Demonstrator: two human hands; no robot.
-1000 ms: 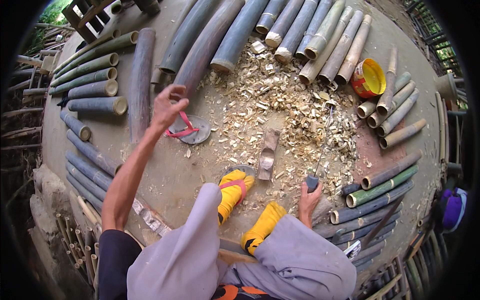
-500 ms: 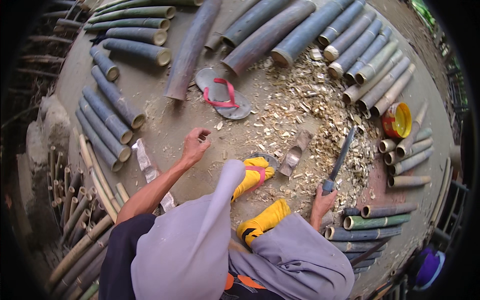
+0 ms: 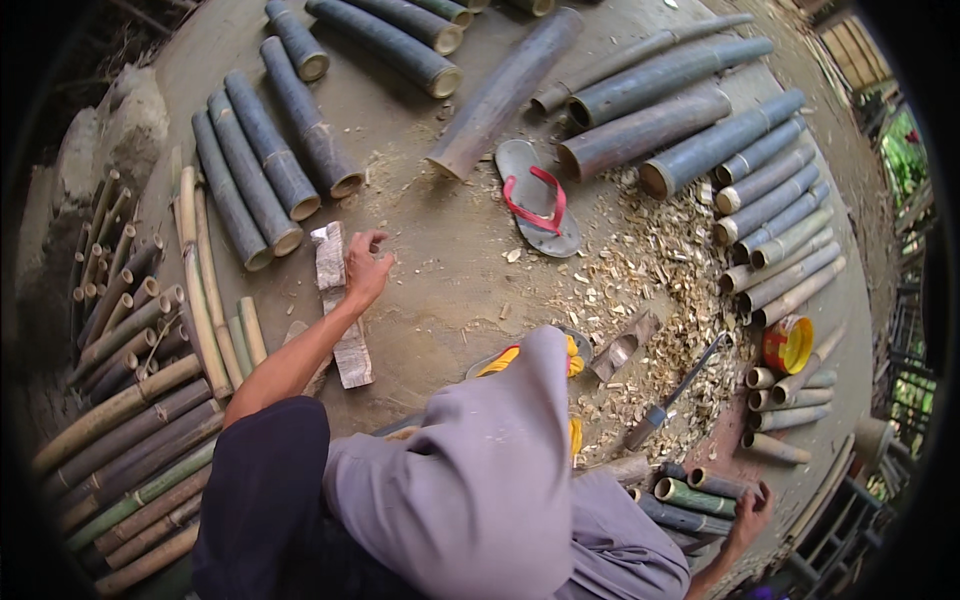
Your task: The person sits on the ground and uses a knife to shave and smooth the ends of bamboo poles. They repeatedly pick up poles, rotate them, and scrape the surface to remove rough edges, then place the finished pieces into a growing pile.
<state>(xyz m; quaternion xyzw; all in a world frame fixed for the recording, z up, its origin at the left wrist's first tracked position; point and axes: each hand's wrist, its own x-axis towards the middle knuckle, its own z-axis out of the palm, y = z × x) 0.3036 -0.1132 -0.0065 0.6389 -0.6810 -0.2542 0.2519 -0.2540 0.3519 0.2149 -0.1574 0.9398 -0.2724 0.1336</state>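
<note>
The pale block (image 3: 352,352) lies toward the left edge of the floor (image 3: 430,250), beside your left hand (image 3: 369,268), fingers loosely parted; your right hand (image 3: 751,518) meets a bamboo tube (image 3: 716,484), grip unclear.

The person's left hand (image 3: 368,270), fingers bent, is just beside a long wooden block (image 3: 350,350); over there, the right hand (image 3: 752,518) is near bamboo tubes (image 3: 692,498). A knife (image 3: 684,381) lies among wood chips (image 3: 655,265).

Left grip (image 3: 368,270) loosely curled, right grip (image 3: 750,517) outstretched
</note>
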